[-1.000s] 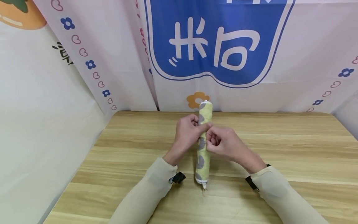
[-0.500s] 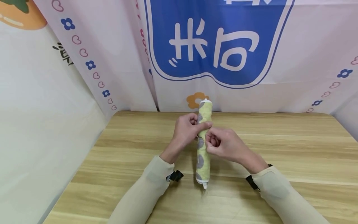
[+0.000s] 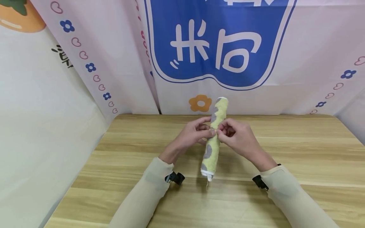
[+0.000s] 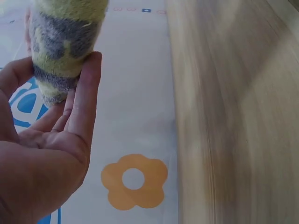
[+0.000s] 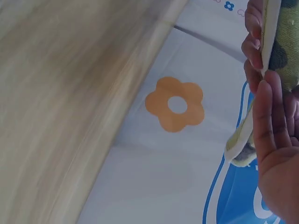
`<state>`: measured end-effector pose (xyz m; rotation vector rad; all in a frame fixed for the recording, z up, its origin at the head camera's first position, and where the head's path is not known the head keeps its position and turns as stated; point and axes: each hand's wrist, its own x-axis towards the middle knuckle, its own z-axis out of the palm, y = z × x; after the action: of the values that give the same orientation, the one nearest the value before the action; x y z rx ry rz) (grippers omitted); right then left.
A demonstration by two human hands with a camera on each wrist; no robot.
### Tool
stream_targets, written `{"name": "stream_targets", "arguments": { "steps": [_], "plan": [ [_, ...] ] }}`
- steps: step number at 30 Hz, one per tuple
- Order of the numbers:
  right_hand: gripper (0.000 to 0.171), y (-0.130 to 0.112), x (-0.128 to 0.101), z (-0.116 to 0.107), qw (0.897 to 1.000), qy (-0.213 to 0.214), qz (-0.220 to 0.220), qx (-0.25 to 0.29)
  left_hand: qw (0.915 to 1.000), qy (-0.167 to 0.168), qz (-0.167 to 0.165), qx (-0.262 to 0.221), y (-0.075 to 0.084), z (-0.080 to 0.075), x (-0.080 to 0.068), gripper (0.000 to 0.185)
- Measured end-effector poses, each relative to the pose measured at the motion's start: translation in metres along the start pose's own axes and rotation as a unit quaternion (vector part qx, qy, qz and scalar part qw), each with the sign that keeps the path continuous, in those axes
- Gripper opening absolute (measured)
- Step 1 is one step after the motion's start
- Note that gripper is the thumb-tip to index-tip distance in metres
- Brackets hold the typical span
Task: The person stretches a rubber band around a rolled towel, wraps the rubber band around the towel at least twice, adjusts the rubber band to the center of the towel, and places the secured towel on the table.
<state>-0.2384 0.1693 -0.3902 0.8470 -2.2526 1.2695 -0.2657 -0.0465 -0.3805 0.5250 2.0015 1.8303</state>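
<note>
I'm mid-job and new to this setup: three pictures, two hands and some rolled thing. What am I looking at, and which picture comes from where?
There is no machine here: a person works with two bare hands, wearing three cameras. The wide picture comes from the head camera and looks forward and down. In it the left hand and the right hand meet around a rolled towel, yellow-green with grey spots, and pinch it at its middle. The towel is tilted, its far end raised; whether its near end touches the wooden table I cannot tell. Behind hangs a printed backdrop with an orange flower.

The other two pictures come from cameras on the wrists. The left wrist view shows the left hand's fingers against the roll; the right wrist view shows the right hand's fingers pinching the towel's edge.
</note>
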Motion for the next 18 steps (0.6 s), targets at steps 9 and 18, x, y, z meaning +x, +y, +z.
{"name": "stream_targets", "arguments": {
  "steps": [9,18],
  "plan": [
    [0.008,0.0001,0.0026,-0.0008,0.999,0.025,0.016,-0.036,0.9992,0.018,0.03,-0.02,-0.002,0.0033,0.0018,0.067],
    [0.033,0.0025,0.0025,-0.0006,0.997,-0.053,0.062,0.001,0.9921,0.104,0.061,-0.035,-0.0045,0.0079,0.0044,0.067]
  ]
}}
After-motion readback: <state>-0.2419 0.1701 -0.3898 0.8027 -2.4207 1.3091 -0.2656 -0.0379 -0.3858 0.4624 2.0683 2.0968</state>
